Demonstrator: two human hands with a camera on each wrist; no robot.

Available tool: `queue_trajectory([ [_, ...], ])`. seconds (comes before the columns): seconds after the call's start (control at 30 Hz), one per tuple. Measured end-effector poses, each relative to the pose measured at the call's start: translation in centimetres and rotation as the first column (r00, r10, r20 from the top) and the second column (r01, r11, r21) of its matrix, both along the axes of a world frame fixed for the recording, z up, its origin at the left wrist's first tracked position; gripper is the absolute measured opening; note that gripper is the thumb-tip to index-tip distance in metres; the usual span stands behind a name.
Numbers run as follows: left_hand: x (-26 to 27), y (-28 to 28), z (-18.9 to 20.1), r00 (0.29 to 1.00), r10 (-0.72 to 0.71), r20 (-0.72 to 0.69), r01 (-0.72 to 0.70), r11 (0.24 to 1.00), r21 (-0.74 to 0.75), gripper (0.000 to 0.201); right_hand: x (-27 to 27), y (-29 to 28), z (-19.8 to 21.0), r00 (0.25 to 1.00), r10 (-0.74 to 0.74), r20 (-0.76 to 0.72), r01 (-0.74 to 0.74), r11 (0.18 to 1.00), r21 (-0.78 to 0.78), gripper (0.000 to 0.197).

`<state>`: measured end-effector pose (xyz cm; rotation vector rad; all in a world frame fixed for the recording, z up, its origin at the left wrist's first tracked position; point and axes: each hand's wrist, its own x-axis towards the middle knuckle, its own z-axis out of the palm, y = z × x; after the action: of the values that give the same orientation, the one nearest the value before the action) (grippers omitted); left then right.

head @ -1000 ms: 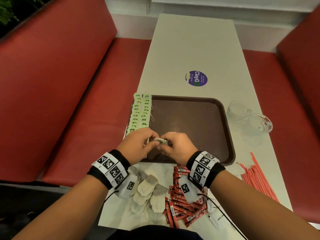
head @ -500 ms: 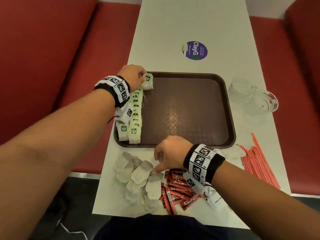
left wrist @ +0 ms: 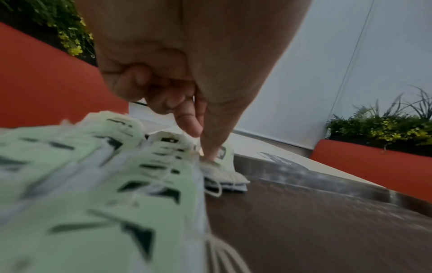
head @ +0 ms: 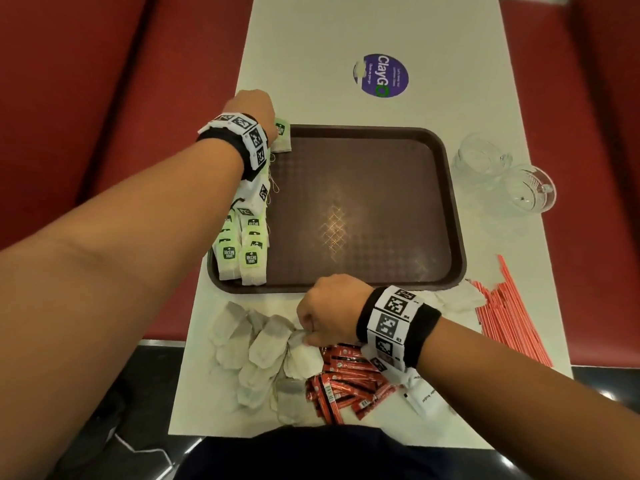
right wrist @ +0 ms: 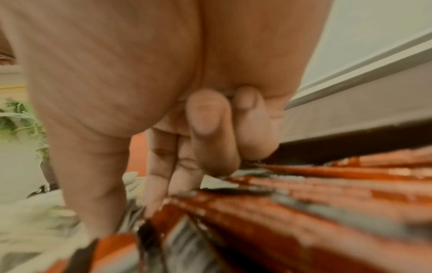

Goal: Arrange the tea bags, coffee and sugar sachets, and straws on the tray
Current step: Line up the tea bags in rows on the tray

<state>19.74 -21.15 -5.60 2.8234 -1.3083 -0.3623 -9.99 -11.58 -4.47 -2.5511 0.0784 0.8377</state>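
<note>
A brown tray (head: 363, 131) lies mid-table. Two rows of green-tagged tea bags (head: 247, 251) run along its left side. My left hand (head: 273, 129) is at the tray's far left corner; thumb and forefinger hold a tea bag (head: 283, 136) down at the head of the row, seen close in the left wrist view as hand (left wrist: 201, 146) and tea bag (left wrist: 225, 166). My right hand (head: 306, 336) pinches one bag from the loose tea bag pile (head: 249, 344) in front of the tray. Red sachets (head: 349, 379) lie under that wrist, red straws (head: 509, 313) to the right.
Two glass cups (head: 485, 157) (head: 530, 190) stand right of the tray. A white sugar sachet (head: 424, 398) lies near the table's front edge, more white sachets (head: 457, 299) by the straws. A purple sticker (head: 381, 75) marks the far table. Red benches flank both sides.
Both hands were together at the tray's near edge. The left hand carried a tea bag to the far left corner and set it down; the right hand dropped to the loose pile.
</note>
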Motion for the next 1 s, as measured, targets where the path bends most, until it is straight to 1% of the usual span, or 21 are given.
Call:
queue_trajectory([
  [0.1,-0.9,-0.1,0.0,1.0,-0.006,-0.026,0.004,0.998,-0.061,0.023,-0.1,-0.3,0.2,0.999,-0.033,0.009,0.033,0.999,0.035,0.02],
  [0.17,-1.6,-0.2,-0.2,0.998,-0.032,-0.056,0.032,0.999,-0.013,0.02,-0.2,-0.5,0.5,0.998,-0.066,0.023,0.064,0.995,0.073,0.016],
  [0.23,-2.0,0.0,-0.4,0.996,-0.023,-0.089,0.027,0.999,0.044,0.017,-0.5,-0.8,0.9,0.993,-0.112,0.043,0.107,0.988,0.113,0.014],
  [0.33,-2.1,0.5,0.0,0.995,-0.022,-0.099,0.025,0.999,0.034,0.018,-0.8,-1.4,1.3,0.983,-0.171,0.072,0.159,0.976,0.15,0.015],
  [0.4,-2.4,1.2,1.2,0.993,-0.04,-0.114,0.04,0.999,-0.008,0.025,-0.8,-1.8,1.5,0.977,-0.198,0.079,0.184,0.97,0.16,0.015],
  [0.47,-3.2,2.4,2.9,0.987,-0.083,-0.134,0.071,0.993,-0.093,0.027,-0.8,-2.2,1.7,0.967,-0.236,0.095,0.217,0.96,0.176,0.013],
  [0.53,-4.6,4.4,4.8,0.977,-0.151,-0.153,0.119,0.973,-0.199,0.024,-0.8,-2.7,2.2,0.953,-0.278,0.118,0.253,0.948,0.19,0.01],
  [0.6,-6.2,7.1,6.4,0.951,-0.253,-0.179,0.196,0.938,-0.287,0.019,-0.8,-3.1,2.5,0.936,-0.327,0.131,0.294,0.93,0.221,0.01],
  [0.67,-7.8,10.2,7.2,0.91,-0.359,-0.208,0.286,0.906,-0.311,0.013,-1.0,-3.2,2.6,0.906,-0.395,0.151,0.347,0.898,0.269,0.019],
  [0.73,-9.4,13.4,7.2,0.867,-0.433,-0.246,0.363,0.888,-0.283,0.009,-1.1,-3.1,2.6,0.873,-0.449,0.194,0.378,0.871,0.314,0.027],
  [0.77,-10.2,14.9,7.0,0.846,-0.457,-0.274,0.393,0.883,-0.258,0.008,-1.1,-3.0,2.5,0.859,-0.464,0.215,0.385,0.863,0.326,0.028],
  [0.87,-12.3,19.2,6.0,0.795,-0.495,-0.35,0.485,0.866,-0.121,0.009,-1.1,-2.8,2.3,0.845,-0.485,0.226,0.403,0.855,0.326,0.021],
  [0.93,-13.5,21.5,5.0,0.766,-0.521,-0.377,0.554,0.832,-0.024,0.017,-1.0,-2.6,2.4,0.855,-0.482,0.192,0.412,0.855,0.316,0.023],
  [1.0,-14.7,23.4,4.1,0.726,-0.549,-0.414,0.619,0.784,0.046,0.029,-1.1,-2.4,2.7,0.86,-0.483,0.166,0.422,0.855,0.301,0.025],
])
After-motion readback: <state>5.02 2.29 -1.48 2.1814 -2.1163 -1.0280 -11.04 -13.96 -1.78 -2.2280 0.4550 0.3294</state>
